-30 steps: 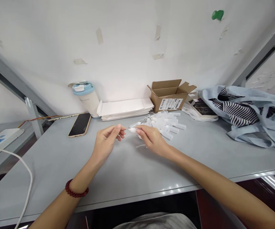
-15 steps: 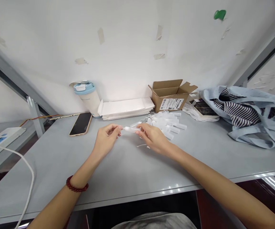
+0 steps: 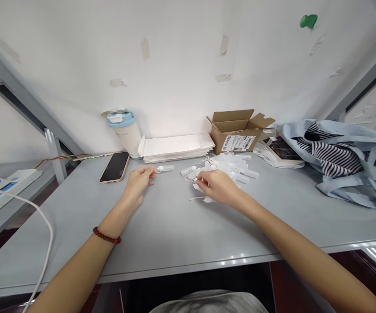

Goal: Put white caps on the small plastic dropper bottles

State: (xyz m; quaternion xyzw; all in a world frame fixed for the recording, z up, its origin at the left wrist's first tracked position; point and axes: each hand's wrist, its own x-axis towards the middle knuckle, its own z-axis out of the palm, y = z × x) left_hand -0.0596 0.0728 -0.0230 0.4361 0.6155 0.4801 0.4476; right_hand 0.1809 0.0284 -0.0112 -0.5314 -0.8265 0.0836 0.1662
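A small clear plastic tube with a white end (image 3: 165, 168) extends to the right from the fingertips of my left hand (image 3: 138, 184). Those fingers are closed on its white end, low over the table. My right hand (image 3: 218, 186), fingers curled together, is at the front left of a pile of similar tubes (image 3: 235, 164) with white tags and strings. Whatever its fingertips pinch is hidden. Between my hands, one more tube (image 3: 188, 170) lies at the pile's left edge. A white string (image 3: 197, 198) sticks out in front of the pile.
Behind my hands stand a stack of white flat packs (image 3: 176, 147), an open cardboard box (image 3: 238, 134) and a blue-lidded cup (image 3: 125, 134). A phone (image 3: 115, 167) lies left. A light blue bag (image 3: 344, 152) fills the right side. A white cable (image 3: 49, 243) crosses the left edge.
My hands have moved apart. The tube that was between both hands is now at my left hand, further left. My right hand has let go of it and moved right to the pile.
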